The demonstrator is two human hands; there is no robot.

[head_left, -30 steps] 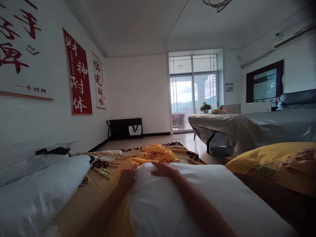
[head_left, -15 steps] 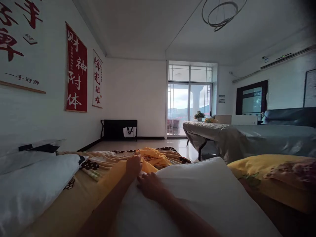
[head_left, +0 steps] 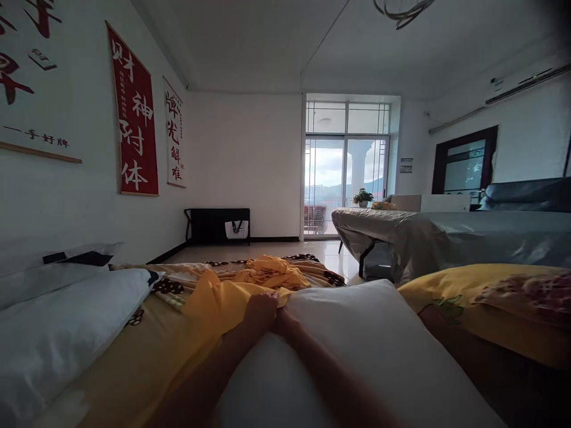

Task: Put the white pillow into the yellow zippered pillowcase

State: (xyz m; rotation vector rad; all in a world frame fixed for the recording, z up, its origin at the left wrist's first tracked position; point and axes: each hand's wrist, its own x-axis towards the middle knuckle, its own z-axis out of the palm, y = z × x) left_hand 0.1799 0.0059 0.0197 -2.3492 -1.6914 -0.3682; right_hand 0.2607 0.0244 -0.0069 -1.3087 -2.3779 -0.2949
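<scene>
While our left hand [head_left: 260, 310] grips the yellow cover [head_left: 214, 300], our right hand [head_left: 285, 321] presses on the white pillow [head_left: 370, 351], fingers hidden from us.

red wall scroll [head_left: 132, 113], covered table [head_left: 446, 235], potted plant [head_left: 363, 197], black bench [head_left: 217, 223].

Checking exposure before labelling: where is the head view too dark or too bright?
Head view: the glass door is blown out by backlight; the left hand and right hand on the white pillow sit in shadow; edges bend, wide-angle.
</scene>
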